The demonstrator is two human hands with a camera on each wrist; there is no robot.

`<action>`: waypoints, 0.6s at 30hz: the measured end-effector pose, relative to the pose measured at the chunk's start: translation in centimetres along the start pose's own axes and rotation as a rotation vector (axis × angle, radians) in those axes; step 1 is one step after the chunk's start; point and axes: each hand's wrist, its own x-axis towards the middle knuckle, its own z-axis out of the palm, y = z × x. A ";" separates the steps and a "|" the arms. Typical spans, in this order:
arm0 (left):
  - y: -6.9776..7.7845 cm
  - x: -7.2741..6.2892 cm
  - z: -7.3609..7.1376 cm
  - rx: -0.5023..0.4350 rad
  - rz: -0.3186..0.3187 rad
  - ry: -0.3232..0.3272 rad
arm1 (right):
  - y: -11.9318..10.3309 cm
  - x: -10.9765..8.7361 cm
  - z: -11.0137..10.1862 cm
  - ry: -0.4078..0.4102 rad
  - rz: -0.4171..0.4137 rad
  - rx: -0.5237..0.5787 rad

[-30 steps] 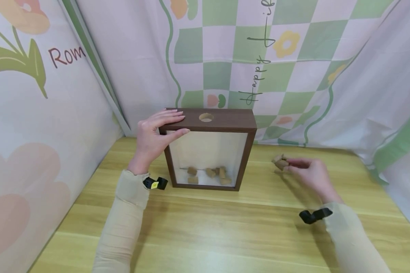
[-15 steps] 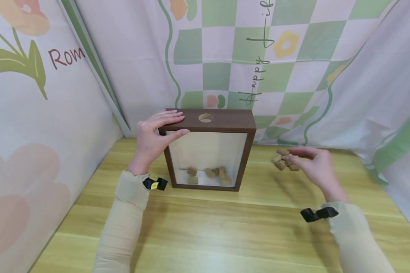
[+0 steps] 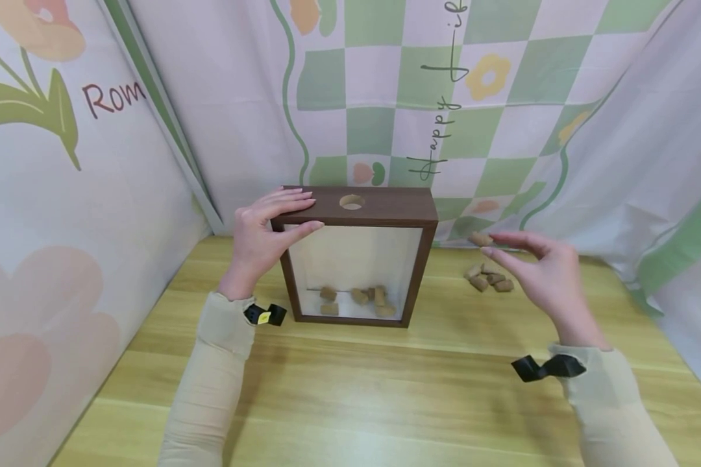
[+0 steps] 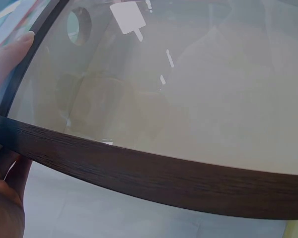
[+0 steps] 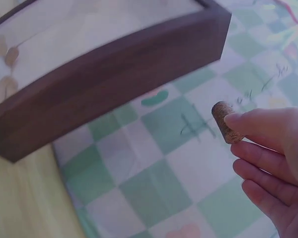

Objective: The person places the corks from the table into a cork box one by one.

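Pinched a speckled, cylindrical cork [image 5: 226,122] in barely parted fingers of the right hand [image 3: 552,285], and gripped the wood-grained, clear-fronted box [image 3: 391,204] with a wide-spread left hand [image 3: 261,235].

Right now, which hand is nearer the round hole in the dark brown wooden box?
Left. The left hand rests on the box, left of the round hole; the right hand is right of the box, pinching a brown cylindrical cork.

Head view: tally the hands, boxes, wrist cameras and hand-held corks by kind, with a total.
Hands: 2 (left hand, right hand)
Wooden box: 1
Wrist cameras: 2 (left camera, right camera)
Held cork: 1
Total: 6
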 end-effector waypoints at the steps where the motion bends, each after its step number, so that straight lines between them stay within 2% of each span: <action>1: 0.0 0.0 0.0 0.000 0.000 0.000 | -0.4 0.0 0.0 0.005 -0.014 0.017; 10: 0.0 -0.1 0.0 -0.009 0.004 -0.002 | -3.6 0.4 0.4 0.106 -0.182 0.183; 18: 0.0 0.0 0.0 -0.003 0.005 -0.002 | -8.1 0.5 0.7 0.140 -0.297 0.278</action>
